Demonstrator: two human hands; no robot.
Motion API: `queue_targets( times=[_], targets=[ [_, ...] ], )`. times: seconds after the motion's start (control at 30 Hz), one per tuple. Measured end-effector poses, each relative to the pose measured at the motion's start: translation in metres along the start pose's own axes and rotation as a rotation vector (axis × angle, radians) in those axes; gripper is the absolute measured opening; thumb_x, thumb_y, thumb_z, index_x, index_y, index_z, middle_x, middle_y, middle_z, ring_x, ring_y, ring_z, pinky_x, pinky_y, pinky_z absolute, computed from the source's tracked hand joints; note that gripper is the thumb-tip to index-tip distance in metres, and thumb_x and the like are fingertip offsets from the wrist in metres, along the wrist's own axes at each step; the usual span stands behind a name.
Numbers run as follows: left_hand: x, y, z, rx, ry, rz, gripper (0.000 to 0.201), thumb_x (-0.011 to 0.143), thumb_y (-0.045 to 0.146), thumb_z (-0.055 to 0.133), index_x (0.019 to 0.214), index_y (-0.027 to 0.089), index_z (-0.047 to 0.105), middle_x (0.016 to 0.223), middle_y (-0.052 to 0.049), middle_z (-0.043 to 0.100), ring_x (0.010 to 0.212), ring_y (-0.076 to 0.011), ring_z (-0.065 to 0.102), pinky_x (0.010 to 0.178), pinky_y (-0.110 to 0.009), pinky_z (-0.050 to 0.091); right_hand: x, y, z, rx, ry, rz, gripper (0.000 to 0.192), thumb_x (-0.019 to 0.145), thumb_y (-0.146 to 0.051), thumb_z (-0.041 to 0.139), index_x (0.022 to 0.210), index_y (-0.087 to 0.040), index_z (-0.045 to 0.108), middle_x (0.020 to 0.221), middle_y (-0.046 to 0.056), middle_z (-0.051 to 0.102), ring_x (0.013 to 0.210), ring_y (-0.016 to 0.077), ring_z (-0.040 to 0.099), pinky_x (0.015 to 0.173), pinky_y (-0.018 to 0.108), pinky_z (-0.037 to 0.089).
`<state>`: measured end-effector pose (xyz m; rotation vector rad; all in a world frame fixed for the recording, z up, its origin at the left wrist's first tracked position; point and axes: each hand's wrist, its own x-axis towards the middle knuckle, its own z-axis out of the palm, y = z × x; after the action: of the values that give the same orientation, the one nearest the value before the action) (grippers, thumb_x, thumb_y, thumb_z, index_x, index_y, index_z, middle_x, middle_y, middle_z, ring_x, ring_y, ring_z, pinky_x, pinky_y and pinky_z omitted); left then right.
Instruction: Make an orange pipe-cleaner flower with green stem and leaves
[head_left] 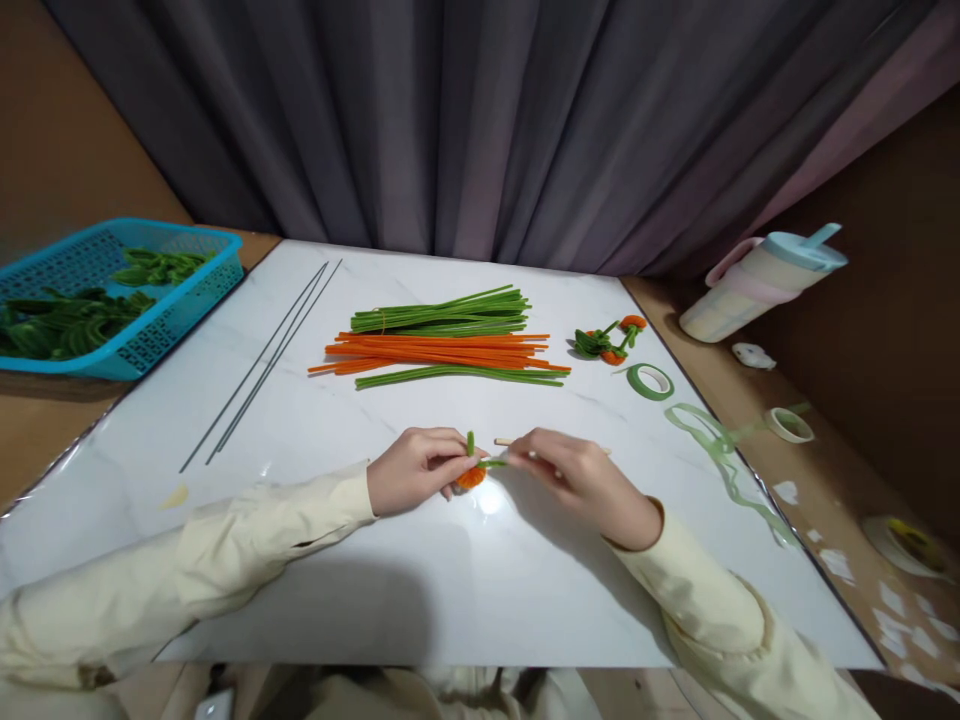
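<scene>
A small orange pipe-cleaner flower (471, 477) with a short green stem was held low over the white bench (315, 560), just in front of the person. It was judged to be very light, soft and fuzzy on the surface, with a wire core that would bend easily and keep its bend; a pinch close to the bloom, where stem and petals meet, seemed the safest place to take hold without crushing the coil. The left hand (416, 468) was closed, fingertips pinched on the flower at its base. The right hand (577, 475) was also closed, fingers pinched around a thin wooden stick (510, 442) laid against the green stem; how firmly could not be told. Farther back on the bench lay bundles of green pipe cleaners (442, 312) and orange pipe cleaners (442, 352), two thin wires (262, 365), finished flowers (609, 342) and a roll of green tape (649, 381). A blue basket (187, 300) stood at the left.
</scene>
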<state>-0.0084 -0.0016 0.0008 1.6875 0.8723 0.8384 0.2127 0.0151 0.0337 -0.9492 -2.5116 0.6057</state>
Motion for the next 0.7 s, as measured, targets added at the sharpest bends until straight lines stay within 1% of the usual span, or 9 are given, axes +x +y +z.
queue_targets(
  times=[0.07, 0.13, 0.27, 0.33, 0.4, 0.47, 0.53, 0.63, 0.7],
  targets=[
    [0.000, 0.000, 0.000, 0.089, 0.037, 0.097, 0.029, 0.086, 0.030, 0.047, 0.073, 0.010, 0.064, 0.077, -0.008, 0.060, 0.065, -0.0128, 0.062, 0.052, -0.019, 0.053, 0.000, 0.011, -0.010, -0.066, 0.046, 0.044, 0.016, 0.090, -0.026, 0.044, 0.089, -0.018, 0.057, 0.083, 0.008, 0.062, 0.078, 0.0178, 0.057, 0.069, 0.029, 0.046],
    [-0.001, 0.001, -0.001, 0.167, 0.080, 0.120, 0.023, 0.086, 0.027, 0.048, 0.074, 0.011, 0.062, 0.074, -0.007, 0.062, 0.069, -0.0136, 0.062, 0.055, -0.019, 0.052, 0.000, 0.023, -0.018, -0.138, 0.060, 0.047, 0.013, 0.089, -0.025, 0.046, 0.091, -0.018, 0.057, 0.089, 0.009, 0.061, 0.084, 0.0199, 0.056, 0.073, 0.032, 0.047],
    [-0.002, 0.003, -0.003, 0.226, 0.129, 0.066, 0.013, 0.084, 0.023, 0.050, 0.090, 0.012, 0.056, 0.072, -0.003, 0.063, 0.052, -0.0074, 0.056, 0.049, -0.017, 0.047, 0.001, 0.035, -0.019, -0.204, -0.074, 0.031, 0.018, 0.084, -0.018, 0.049, 0.102, -0.018, 0.055, 0.100, 0.010, 0.057, 0.090, 0.0207, 0.054, 0.076, 0.032, 0.047],
    [-0.004, 0.001, -0.005, 0.297, 0.125, 0.160, 0.010, 0.084, 0.019, 0.048, 0.088, 0.013, 0.055, 0.075, -0.005, 0.064, 0.057, -0.0090, 0.057, 0.054, -0.019, 0.048, 0.004, 0.034, -0.015, -0.240, -0.145, 0.008, 0.022, 0.083, -0.011, 0.046, 0.102, -0.017, 0.054, 0.097, 0.009, 0.056, 0.088, 0.0190, 0.053, 0.073, 0.029, 0.047],
    [-0.006, -0.001, -0.006, 0.388, 0.095, 0.320, 0.012, 0.085, 0.014, 0.044, 0.090, 0.013, 0.055, 0.083, -0.009, 0.064, 0.070, -0.0126, 0.060, 0.064, -0.022, 0.049, 0.008, 0.030, -0.011, -0.306, -0.181, 0.010, 0.023, 0.081, -0.006, 0.042, 0.097, -0.016, 0.055, 0.091, 0.008, 0.056, 0.082, 0.0172, 0.053, 0.068, 0.027, 0.045],
    [-0.008, -0.002, -0.008, 0.488, 0.057, 0.481, 0.017, 0.086, 0.011, 0.041, 0.096, 0.014, 0.054, 0.089, -0.011, 0.065, 0.082, -0.0153, 0.061, 0.072, -0.024, 0.049, 0.014, 0.026, -0.009, -0.374, -0.224, 0.046, 0.020, 0.079, -0.005, 0.041, 0.089, -0.016, 0.054, 0.083, 0.006, 0.056, 0.072, 0.0153, 0.053, 0.061, 0.024, 0.042],
    [-0.011, -0.002, -0.009, 0.608, 0.034, 0.600, 0.019, 0.087, 0.012, 0.040, 0.099, 0.014, 0.054, 0.093, -0.012, 0.065, 0.084, -0.0163, 0.060, 0.074, -0.024, 0.048, 0.019, 0.025, -0.010, -0.404, -0.293, 0.102, 0.015, 0.079, -0.005, 0.043, 0.082, -0.016, 0.052, 0.076, 0.004, 0.056, 0.062, 0.0131, 0.051, 0.055, 0.023, 0.038],
    [-0.013, -0.001, -0.010, 0.767, 0.023, 0.686, 0.020, 0.088, 0.014, 0.038, 0.100, 0.016, 0.054, 0.095, -0.012, 0.065, 0.080, -0.0163, 0.061, 0.070, -0.025, 0.047, 0.023, 0.028, -0.019, -0.367, -0.354, 0.131, 0.014, 0.081, -0.005, 0.042, 0.082, -0.015, 0.052, 0.073, 0.003, 0.057, 0.056, 0.0115, 0.050, 0.053, 0.022, 0.036],
    [-0.013, -0.001, -0.009, 0.806, 0.023, 0.708, 0.021, 0.089, 0.014, 0.036, 0.099, 0.015, 0.054, 0.094, -0.012, 0.066, 0.078, -0.0160, 0.061, 0.069, -0.025, 0.048, 0.024, 0.027, -0.029, -0.317, -0.308, 0.105, 0.016, 0.084, -0.006, 0.040, 0.084, -0.016, 0.053, 0.075, 0.004, 0.059, 0.059, 0.0123, 0.053, 0.054, 0.022, 0.036]
  ],
)
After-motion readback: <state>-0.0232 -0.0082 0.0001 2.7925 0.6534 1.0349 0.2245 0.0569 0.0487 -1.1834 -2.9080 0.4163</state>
